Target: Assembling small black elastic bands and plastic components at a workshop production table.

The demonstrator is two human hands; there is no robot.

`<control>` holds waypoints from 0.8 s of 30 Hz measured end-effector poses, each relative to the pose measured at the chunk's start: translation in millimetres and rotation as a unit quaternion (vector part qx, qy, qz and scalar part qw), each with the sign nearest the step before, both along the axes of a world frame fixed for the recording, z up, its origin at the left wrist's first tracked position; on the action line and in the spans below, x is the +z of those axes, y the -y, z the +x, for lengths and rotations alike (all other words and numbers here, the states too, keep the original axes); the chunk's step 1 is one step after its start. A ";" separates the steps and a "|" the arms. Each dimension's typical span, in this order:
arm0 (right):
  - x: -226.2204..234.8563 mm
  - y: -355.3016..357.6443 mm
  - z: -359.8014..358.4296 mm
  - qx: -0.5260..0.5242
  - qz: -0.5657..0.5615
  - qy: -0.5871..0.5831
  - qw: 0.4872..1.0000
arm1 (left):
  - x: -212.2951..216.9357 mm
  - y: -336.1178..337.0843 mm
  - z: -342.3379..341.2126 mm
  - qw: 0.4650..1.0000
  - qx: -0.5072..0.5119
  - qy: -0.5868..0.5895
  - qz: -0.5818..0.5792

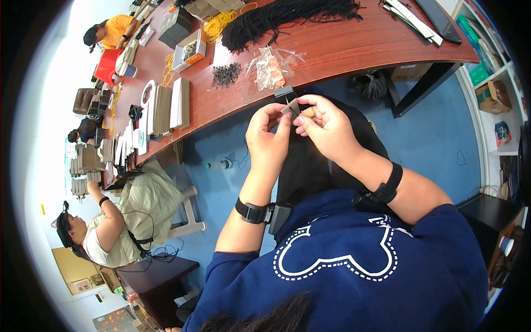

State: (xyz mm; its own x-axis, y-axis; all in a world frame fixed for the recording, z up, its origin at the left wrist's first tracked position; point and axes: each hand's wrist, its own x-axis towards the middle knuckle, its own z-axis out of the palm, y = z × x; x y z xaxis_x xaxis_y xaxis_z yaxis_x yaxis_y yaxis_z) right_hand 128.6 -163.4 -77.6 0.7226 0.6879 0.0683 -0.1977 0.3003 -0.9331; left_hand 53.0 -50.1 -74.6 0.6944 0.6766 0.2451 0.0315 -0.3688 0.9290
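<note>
In front of me, just off the table's near edge, both hands meet at a small flat grey-brown piece (289, 107), perhaps card. Thumb and fingers of my left hand (267, 133) pinch its left side. My right hand (327, 126) is closed at its right side, with a thin dark strip by the fingertips; what that strip is, I cannot make out. A black block-like thing (285, 93) sits right beyond the piece at the table edge. Clear plastic bags (271, 67) with some orange bits lie on the table past it.
The red-brown table (326, 61) carries a heap of black cords (287, 22), small black parts (225, 75), an open box (189, 51), yellow cords (215, 26) and stacked cards (162, 109). People sit along its left side. A bottle (220, 164) lies on the blue floor.
</note>
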 end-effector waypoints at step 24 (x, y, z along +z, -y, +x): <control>22.4 10.6 28.6 0.108 -0.196 0.049 0.973 | 14.8 -17.3 -0.2 0.948 -0.162 -0.025 -0.274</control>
